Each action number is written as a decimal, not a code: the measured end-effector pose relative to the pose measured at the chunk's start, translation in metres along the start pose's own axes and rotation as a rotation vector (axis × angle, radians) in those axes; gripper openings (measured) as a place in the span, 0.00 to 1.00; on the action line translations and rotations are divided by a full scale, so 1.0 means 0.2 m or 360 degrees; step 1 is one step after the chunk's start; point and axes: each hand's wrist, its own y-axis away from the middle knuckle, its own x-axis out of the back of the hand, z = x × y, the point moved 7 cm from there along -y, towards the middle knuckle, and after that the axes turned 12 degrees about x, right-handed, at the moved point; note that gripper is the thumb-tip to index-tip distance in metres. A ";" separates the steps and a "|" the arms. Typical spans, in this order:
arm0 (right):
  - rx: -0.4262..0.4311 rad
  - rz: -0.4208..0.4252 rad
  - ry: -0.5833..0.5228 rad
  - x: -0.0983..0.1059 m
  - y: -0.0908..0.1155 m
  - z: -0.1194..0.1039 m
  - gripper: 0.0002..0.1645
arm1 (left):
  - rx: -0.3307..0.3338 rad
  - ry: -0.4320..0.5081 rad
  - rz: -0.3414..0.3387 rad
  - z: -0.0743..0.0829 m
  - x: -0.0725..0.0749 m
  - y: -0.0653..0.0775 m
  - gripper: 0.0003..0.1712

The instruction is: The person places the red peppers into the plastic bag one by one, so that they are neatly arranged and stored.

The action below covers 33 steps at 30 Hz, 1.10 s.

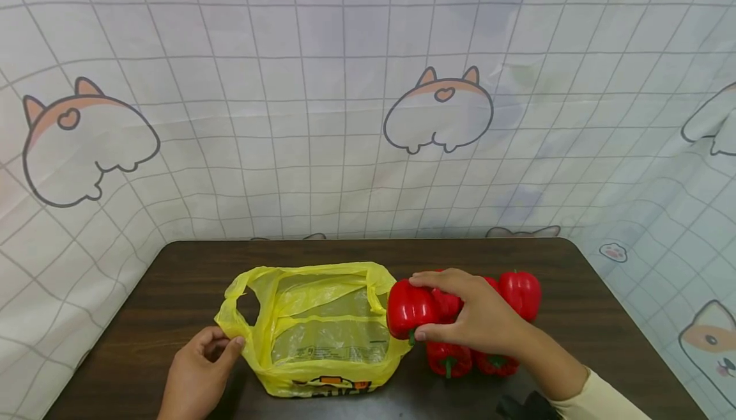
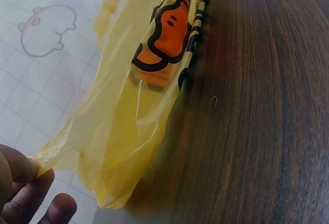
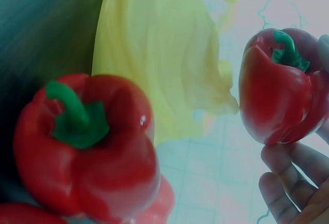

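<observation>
Left of centre on the worktop [image 1: 172, 292], toward its front edge, a yellow plastic bag [image 1: 322, 370] lies with its mouth spread; the thin film could buckle if the red bell pepper [image 1: 405, 308] beside its right rim snagged it. The left hand [image 1: 201, 372] pinches the bag's left handle [image 1: 229, 318]; the right hand [image 1: 474, 318] clasps that pepper between fingers and thumb.

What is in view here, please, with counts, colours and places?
Table: one, dark brown, bottom centre
Backdrop: count unclear, patterned white, behind the table
Plastic bag: one, yellow, on the table
Raised bell pepper: one, red, at the bag's right
Other bell peppers: at least four, red, right of the bag
Unclear object: one, black, lower right
Sleeve: one, cream, lower right
Left hand: one, bare, pinching the bag's left side
Right hand: one, bare, gripping the raised bell pepper
</observation>
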 end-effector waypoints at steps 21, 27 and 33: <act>0.0187 -0.0055 -0.0064 -0.16 -0.12 -0.10 0.41 | 0.0005 -0.0001 -0.0006 0.01 -0.01 0.01 0.23; 0.0190 -0.0061 -0.0052 -0.22 -0.16 -0.11 0.41 | 0.0004 0.0010 -0.0006 0.02 -0.02 0.01 0.22; 0.0228 -0.0046 -0.0042 -0.27 -0.18 -0.13 0.40 | 0.0004 -0.0002 -0.0005 0.02 -0.02 0.01 0.22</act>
